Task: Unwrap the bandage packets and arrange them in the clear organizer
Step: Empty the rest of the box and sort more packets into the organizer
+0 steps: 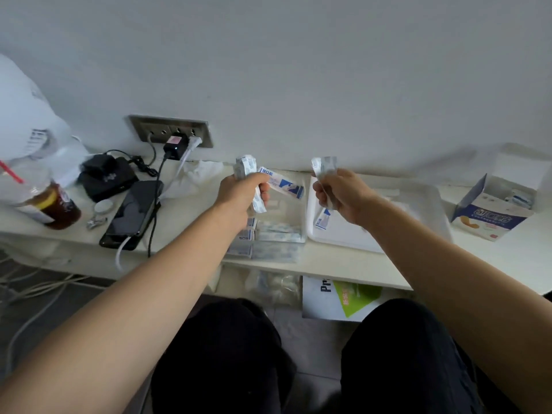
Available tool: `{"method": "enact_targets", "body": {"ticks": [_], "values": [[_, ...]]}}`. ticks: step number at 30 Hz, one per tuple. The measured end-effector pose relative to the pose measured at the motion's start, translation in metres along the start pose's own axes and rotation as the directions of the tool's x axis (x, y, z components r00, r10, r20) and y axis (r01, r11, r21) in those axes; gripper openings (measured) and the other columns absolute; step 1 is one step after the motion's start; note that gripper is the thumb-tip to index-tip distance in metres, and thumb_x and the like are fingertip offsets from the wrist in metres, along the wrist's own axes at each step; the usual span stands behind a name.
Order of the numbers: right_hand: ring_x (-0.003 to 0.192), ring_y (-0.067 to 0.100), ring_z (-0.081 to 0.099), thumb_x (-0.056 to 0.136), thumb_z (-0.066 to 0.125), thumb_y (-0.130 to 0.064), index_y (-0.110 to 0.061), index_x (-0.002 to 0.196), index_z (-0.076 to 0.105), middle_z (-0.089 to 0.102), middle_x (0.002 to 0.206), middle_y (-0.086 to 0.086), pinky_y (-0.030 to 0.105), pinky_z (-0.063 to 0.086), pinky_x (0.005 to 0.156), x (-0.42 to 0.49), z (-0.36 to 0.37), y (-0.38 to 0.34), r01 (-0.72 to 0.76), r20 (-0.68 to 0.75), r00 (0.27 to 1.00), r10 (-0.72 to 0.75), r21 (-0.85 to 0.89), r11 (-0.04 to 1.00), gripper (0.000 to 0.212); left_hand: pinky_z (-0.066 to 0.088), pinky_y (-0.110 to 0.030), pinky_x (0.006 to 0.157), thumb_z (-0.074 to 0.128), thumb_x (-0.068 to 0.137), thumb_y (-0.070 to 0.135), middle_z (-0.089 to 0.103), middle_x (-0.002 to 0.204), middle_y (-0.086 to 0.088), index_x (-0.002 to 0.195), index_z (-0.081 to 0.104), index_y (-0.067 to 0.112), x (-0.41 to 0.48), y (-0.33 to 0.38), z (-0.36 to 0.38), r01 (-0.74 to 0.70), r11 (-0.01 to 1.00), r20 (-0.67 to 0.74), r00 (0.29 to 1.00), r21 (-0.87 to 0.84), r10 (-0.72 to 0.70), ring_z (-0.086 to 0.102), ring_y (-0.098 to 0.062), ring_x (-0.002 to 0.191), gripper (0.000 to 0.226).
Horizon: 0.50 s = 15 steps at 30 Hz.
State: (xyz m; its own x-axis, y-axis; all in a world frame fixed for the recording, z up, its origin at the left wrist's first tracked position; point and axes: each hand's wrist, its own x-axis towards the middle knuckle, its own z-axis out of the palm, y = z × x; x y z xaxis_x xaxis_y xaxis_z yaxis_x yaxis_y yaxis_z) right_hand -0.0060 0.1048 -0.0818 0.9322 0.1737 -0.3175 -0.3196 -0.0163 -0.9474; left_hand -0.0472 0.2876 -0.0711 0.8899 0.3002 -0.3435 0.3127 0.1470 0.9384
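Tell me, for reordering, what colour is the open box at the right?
The open box is white with a dark blue band; head view.

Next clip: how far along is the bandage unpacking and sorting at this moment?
Done: some bandages lie in the clear organizer. In hand: the left hand grips one bunch of strips, and the right hand grips a second bunch. Left: placing these, plus the packets visible in the open box at right.

Dim, flat, cool light here; soft shading across the wall (pixel 298 70), edges bowing wide-angle, detail slightly soft.
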Motion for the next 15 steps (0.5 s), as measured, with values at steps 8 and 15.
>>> {"method": "enact_targets", "body": {"ticks": [8, 15], "values": [[0.046, 0.009, 0.024, 0.077, 0.076, -0.041, -0.013, 0.082, 0.058, 0.033, 0.056, -0.006, 0.022, 0.019, 0.047, 0.003, 0.043, -0.006, 0.008, 0.089, 0.996, 0.019, -0.29, 0.957, 0.034, 0.047, -0.027, 0.055, 0.065, 0.085, 0.008, 0.058, 0.061, -0.002, 0.075, 0.06, 0.009, 0.003, 0.001, -0.042, 0.063, 0.996, -0.023, 0.998, -0.068, -0.064, 0.053, -0.012, 0.042, 0.012], [0.051, 0.014, 0.034, 0.08, 0.074, -0.018, -0.008, 0.076, 0.058, 0.047, 0.06, 0.001, 0.025, 0.029, 0.049, 0.013, 0.07, -0.01, 0.099, 0.099, 0.993, -0.061, -0.435, 0.895, 0.02, 0.048, -0.025, 0.054, 0.068, 0.085, 0.011, 0.064, 0.056, 0.001, 0.076, 0.062, 0.011, 0.005, -0.002, -0.066, 0.112, 0.988, -0.029, 0.993, -0.11, -0.116, 0.057, -0.012, 0.046, 0.011]]}}
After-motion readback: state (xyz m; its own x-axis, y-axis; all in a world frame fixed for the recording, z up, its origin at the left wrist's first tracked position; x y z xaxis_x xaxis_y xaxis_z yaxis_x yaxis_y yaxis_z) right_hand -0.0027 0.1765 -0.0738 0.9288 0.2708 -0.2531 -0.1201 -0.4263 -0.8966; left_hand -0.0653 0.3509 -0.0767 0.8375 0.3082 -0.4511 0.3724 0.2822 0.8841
